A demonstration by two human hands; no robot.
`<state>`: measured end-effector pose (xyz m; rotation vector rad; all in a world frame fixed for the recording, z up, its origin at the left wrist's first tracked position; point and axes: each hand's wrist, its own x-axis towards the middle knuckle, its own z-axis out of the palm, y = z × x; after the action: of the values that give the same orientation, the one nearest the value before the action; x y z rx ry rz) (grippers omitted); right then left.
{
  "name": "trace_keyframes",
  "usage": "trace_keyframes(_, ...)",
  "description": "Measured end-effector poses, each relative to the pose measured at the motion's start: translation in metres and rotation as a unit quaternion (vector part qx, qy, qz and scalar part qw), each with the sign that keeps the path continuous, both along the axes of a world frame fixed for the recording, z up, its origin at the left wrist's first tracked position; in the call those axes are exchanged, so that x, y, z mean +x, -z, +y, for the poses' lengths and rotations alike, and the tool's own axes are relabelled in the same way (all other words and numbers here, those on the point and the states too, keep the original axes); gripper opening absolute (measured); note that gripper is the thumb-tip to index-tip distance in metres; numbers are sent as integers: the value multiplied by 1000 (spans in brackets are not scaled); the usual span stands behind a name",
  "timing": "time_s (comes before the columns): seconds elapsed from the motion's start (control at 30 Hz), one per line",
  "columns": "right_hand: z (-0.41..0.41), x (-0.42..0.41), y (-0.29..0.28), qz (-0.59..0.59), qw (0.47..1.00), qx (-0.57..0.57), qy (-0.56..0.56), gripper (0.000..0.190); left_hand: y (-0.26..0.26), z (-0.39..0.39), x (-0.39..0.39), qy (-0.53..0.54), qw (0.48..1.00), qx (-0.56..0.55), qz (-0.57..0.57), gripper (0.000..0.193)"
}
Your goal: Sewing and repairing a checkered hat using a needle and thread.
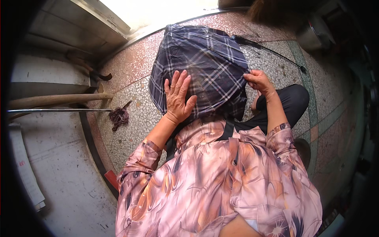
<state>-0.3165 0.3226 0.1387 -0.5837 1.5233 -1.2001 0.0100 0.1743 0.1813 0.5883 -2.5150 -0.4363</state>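
Observation:
A dark blue plaid umbrella canopy (pixel 207 56) lies spread over my lap, its cloth creased and sagging. My left hand (pixel 179 96) rests on the cloth near its left side, palm down with the fingers extended. At the canopy's right edge, my right hand (pixel 258 81) pinches the cloth's rim between thumb and fingers. A thin dark strand hangs below that hand. Beyond the canopy, a black umbrella shaft with thin ribs (pixel 251 43) lies on the speckled floor. Whether the shaft is joined to the cloth cannot be told.
A wooden pole (pixel 59 100) and a thin metal rod (pixel 59 110) extend in from the left. A dark tangled bundle (pixel 119 117) lies on the floor near the rod's end. A metal bucket-like container (pixel 315 34) stands at the upper right.

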Motion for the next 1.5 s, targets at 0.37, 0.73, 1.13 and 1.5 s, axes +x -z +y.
trace_keyframes(0.37,61,69,-20,-20,997,-25,71,50,1,5,-4,-35,999,22,11,59)
trace_keyframes(0.73,13,87,127,328,938,49,97,26,-1,-4,2,-6,996,88,21,63)
trace_keyframes(1.13,49,78,40,-204,934,107,273,19,-7,3,-1,4,999,-27,-42,83)
trace_keyframes(1.5,44,142,-69,-324,933,-16,157,23,-9,3,0,2,999,-15,-46,83)
